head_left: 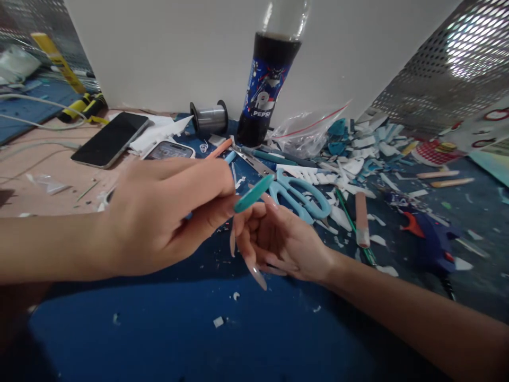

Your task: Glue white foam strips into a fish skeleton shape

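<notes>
In the middle of the head view, my left hand (170, 212) is closed in a pinch. A narrow, flat teal oval piece (254, 193) sticks out from its thumb and index fingertips. My right hand (282, 239) is just below and to the right, palm turned up and fingers curled. Its thumb and index tips come together right under the teal piece; whether they grip it or something tiny is hidden. Long glossy nails show on the right fingers. Light-blue-handled scissors (306, 196) lie just behind the right hand.
Behind the hands stand a Pepsi bottle (264, 90) and a wire spool (210, 118). A black phone (111, 139) lies left. Foam scraps (363, 148), a green pencil (345, 212) and a dark blue glue gun (431, 239) are on the right. White bits (218, 321) dot the blue mat (167, 339).
</notes>
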Tool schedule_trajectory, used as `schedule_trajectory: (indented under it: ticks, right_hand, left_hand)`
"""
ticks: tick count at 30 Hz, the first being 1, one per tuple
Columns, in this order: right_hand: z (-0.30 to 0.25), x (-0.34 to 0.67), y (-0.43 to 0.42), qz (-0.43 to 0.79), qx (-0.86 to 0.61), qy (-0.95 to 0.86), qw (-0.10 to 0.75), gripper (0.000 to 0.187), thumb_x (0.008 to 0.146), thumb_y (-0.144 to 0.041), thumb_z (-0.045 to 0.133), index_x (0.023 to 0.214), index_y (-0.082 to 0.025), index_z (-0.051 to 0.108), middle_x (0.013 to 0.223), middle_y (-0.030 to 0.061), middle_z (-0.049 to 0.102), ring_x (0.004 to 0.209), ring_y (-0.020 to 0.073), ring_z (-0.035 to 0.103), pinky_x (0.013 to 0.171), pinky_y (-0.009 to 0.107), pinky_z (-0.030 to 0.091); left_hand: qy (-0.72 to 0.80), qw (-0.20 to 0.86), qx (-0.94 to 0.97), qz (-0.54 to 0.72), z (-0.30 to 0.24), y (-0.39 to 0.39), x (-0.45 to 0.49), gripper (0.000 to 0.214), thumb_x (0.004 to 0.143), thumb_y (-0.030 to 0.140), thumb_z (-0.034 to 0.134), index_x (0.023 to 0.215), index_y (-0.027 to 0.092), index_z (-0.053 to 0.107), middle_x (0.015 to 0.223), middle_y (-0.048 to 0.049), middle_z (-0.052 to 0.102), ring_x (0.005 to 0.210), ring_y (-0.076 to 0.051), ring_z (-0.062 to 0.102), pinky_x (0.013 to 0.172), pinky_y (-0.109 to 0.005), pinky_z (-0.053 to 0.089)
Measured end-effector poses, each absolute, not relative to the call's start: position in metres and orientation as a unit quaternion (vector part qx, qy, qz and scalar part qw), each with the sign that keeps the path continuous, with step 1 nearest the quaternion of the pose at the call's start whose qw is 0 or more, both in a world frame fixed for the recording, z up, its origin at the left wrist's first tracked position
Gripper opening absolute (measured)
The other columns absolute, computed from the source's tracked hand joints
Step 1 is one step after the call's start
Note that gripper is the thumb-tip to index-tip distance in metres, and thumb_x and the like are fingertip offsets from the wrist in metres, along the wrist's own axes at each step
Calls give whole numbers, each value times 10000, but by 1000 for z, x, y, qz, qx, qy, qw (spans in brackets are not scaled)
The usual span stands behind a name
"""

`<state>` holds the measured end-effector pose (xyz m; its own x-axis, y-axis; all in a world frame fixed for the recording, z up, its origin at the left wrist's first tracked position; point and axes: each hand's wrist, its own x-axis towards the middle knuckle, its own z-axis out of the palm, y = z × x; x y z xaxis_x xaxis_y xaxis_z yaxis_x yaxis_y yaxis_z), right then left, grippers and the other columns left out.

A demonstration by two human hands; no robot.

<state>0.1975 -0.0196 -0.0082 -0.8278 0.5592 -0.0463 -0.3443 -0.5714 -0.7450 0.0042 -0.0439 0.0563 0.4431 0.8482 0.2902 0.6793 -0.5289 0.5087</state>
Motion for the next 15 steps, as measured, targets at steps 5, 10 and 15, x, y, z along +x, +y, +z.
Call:
schedule_trajectory:
  ticks: [5, 10, 15]
  right_hand:
    - [-11, 201, -19, 864, -150, -398, 268, 302, 939, -394, 544, 795, -147, 640, 590, -14, 684, 290, 25, 373, 297, 152, 268]
    - [-14, 198, -20, 837, -213, -409, 296, 328, 939, -377, 564, 683, -173, 573, 462, -55, 573, 311, 45, 384, 341, 192, 223]
    - [-7, 195, -21, 838, -222, -375, 328, 452, 1008, -250, 419, 577, -156, 519, 435, -62, 485, 302, 20, 282, 391, 200, 261]
  left_hand:
    - [362, 10, 889, 281, 31, -33, 5, 264, 930, 217, 399, 672, 212, 455, 588, 17, 494, 508, -121, 388, 521, -263, 277]
    - [414, -76, 874, 242, 22, -34, 0, 296, 957, 274, 313, 745, 211, 511, 600, -3, 505, 518, -142, 434, 530, -285, 289]
    - [482, -154, 862, 26, 19, -45, 0, 245, 889, 190, 368, 726, 189, 551, 578, -61, 545, 485, -196, 503, 490, -319, 255]
